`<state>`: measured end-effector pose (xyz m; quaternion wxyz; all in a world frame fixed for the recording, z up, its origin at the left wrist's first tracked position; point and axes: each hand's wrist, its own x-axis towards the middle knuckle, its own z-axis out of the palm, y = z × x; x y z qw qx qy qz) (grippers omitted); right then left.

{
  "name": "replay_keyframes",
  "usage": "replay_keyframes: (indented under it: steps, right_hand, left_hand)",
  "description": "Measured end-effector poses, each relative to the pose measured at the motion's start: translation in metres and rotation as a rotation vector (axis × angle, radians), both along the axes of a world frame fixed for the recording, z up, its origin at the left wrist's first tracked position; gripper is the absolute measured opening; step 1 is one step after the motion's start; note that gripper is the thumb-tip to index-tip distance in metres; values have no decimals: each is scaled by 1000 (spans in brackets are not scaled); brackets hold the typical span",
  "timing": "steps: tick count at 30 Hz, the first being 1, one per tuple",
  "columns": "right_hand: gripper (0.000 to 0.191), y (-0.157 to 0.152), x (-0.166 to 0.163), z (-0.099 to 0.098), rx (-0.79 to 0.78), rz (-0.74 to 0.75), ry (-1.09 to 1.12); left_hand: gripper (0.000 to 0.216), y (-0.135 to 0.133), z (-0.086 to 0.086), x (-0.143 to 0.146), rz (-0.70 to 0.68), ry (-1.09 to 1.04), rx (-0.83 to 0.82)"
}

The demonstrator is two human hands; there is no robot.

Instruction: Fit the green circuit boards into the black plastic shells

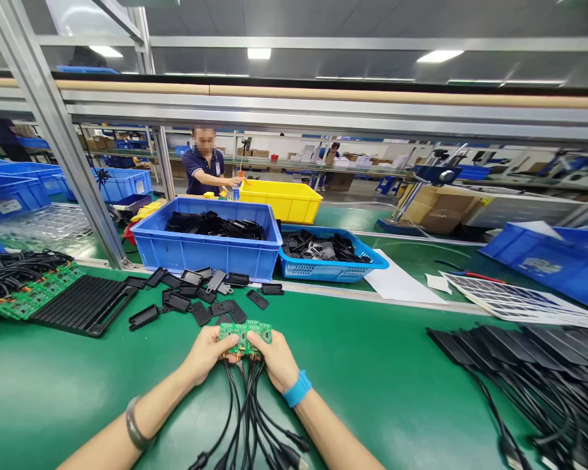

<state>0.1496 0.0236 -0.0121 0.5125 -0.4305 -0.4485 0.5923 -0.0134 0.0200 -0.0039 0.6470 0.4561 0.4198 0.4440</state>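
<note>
- Green, slightly shiny tabletop (pixel 372 372) fills most of the lower view, so that's basically the whole workspace.
- Silvery aluminium framing (pixel 53 124) rises on the left and crosses overhead.
- Person in a dark short-sleeved shirt (pixel 203 170) works on the far side, one arm stretched toward a bright yellow plastic bin (pixel 279 201).
- Big blue plastic bin (pixel 203 256), solid-walled and loaded with black parts, stands just beyond the near bench.
- Bright blue perforated basket (pixel 323 267) sits right beside it, holding more black and grey bits.
- Flat black plastic pieces with cables (pixel 524 346) are heaped on the right, well apart from the hands.
- Black ribbed tray (pixel 85 303) lies on the left, with a row of cabled green boards (pixel 39 290) at its left end.
- Left hand (pixel 210 352) and right hand (pixel 274 359) both grip a cluster of small green circuit boards (pixel 245 336) at front centre, thumbs on top; black cables (pixel 247 405) trail down toward the near edge.
- Small black rectangular shells (pixel 176 301) are scattered just past the boards.
- Bright blue wristband (pixel 298 389) on the right wrist, dark grey bracelet (pixel 136 424) on the left.
</note>
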Motion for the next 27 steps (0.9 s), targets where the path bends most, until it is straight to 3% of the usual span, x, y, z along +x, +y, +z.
replay_keyframes:
  steps: [7,9,13,15,20,24,27]
  right_hand:
    - [33,-3,-9,-12,66,-158,-46]
    - [35,-3,-8,-10,57,-159,-36]
    - [45,-1,-6,0,-25,-77,60]
    - [44,-1,-5,3,-44,-43,99]
    - [38,-3,-6,-1,56,-39,-3]
    - [35,-4,-6,-5,183,-124,-215]
    - [37,-3,-3,-10,257,-203,-305]
  left_hand:
    - [42,-4,-7,8,195,377,235]
    - [39,-2,-6,7,166,281,177]
    - [44,2,0,2,-29,-93,-44]
    - [44,2,3,-1,-72,-156,-71]
    - [45,1,2,-1,-53,0,0]
    - [43,1,-6,6,-59,29,89]
    - [33,1,-11,16,28,61,158]
